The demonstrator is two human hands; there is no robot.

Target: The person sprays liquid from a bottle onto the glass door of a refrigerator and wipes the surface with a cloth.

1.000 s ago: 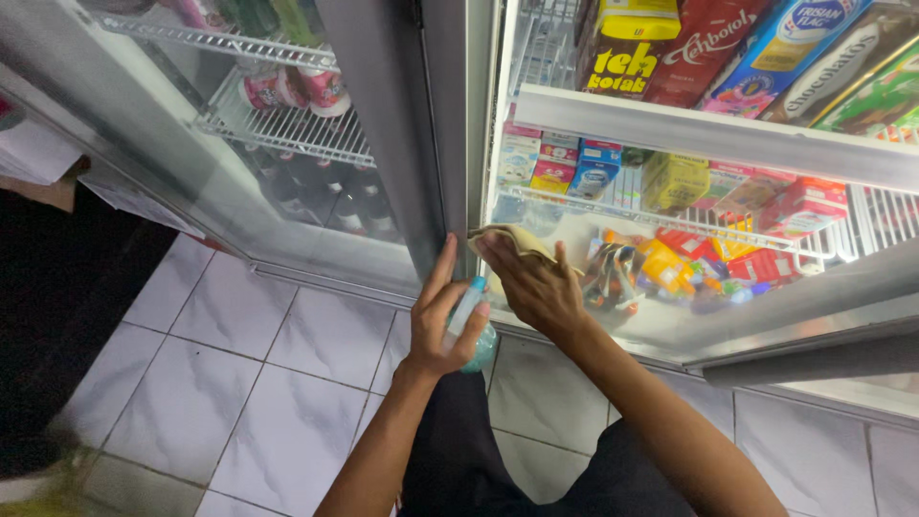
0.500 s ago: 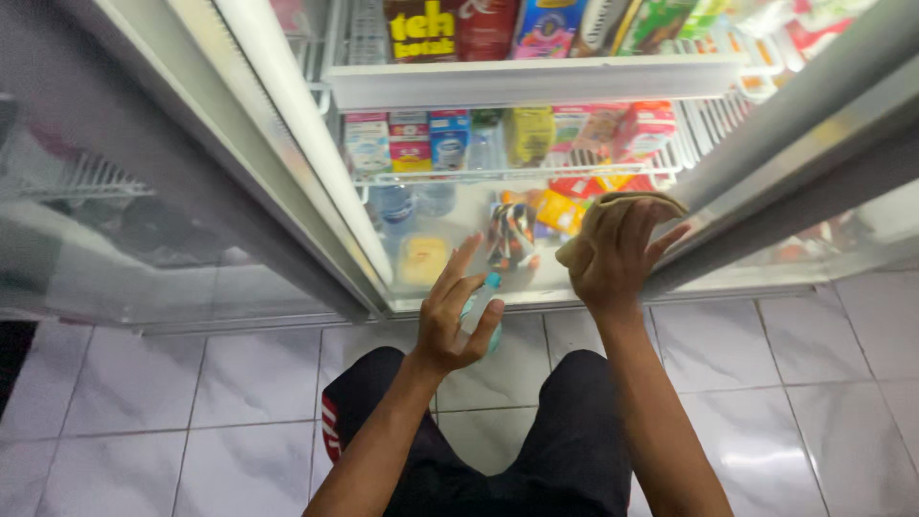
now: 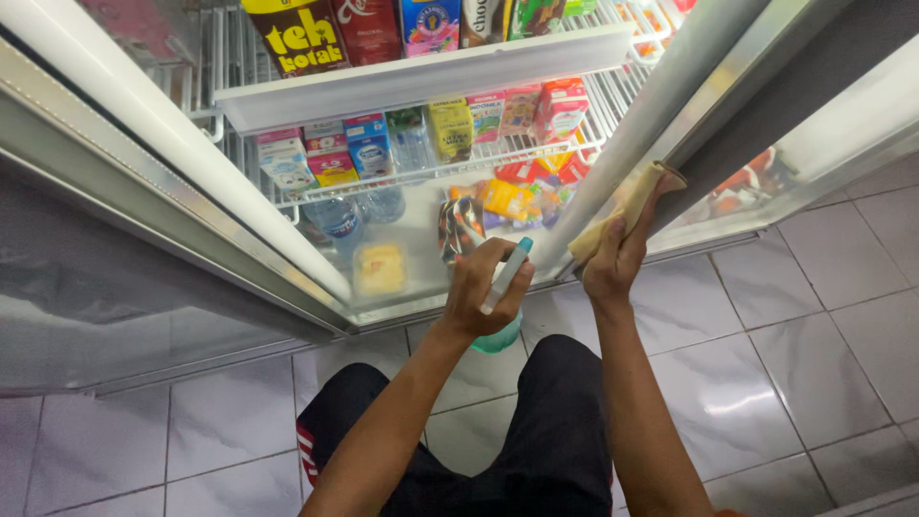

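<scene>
- The right hand [image 3: 613,263], right of centre in the frame, presses a folded yellow cloth [image 3: 622,209] against the slanting edge of the fridge door [image 3: 670,105]
- The cloth's long axis follows that edge, running up and right
- The left hand [image 3: 479,292], at centre, is wrapped around a spray bottle [image 3: 505,287], just left of the cloth and apart from it

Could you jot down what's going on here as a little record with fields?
Place: open glass-door drinks fridge on a white tiled floor
Left hand: holds a teal plastic spray bottle
Right hand: presses a tan folded cloth against the fridge door's edge
Shelves: colourful drink cartons, clear bottles below
Person: dark shorts
</scene>
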